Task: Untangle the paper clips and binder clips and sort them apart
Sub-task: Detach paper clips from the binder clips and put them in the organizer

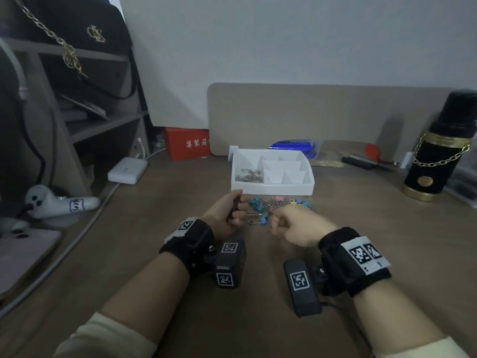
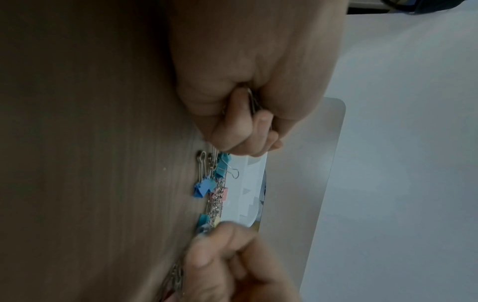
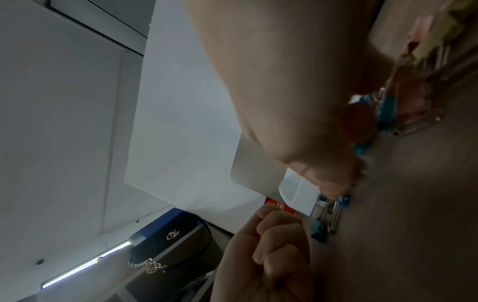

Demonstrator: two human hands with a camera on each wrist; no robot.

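A tangled pile of coloured binder clips and silver paper clips [image 1: 278, 205] lies on the brown desk just in front of a white divided tray [image 1: 273, 188]. More paper clips [image 1: 249, 175] lie in the tray's left compartment. My left hand [image 1: 232, 210] is at the pile's left end, its curled fingers gripping a bunch of paper clips [image 2: 252, 100]. My right hand [image 1: 289, 223] is a fist at the pile's near right, with a string of paper clips [image 2: 174, 274] trailing from under its fingers. Blue binder clips [image 2: 204, 187] lie between the hands.
A black flask with a gold chain [image 1: 438, 151] stands at the right. A red box [image 1: 188, 146], a white power adapter [image 1: 127, 170], cables and a phone [image 1: 25, 254] are at the left. A beige board [image 1: 335, 112] stands behind the tray.
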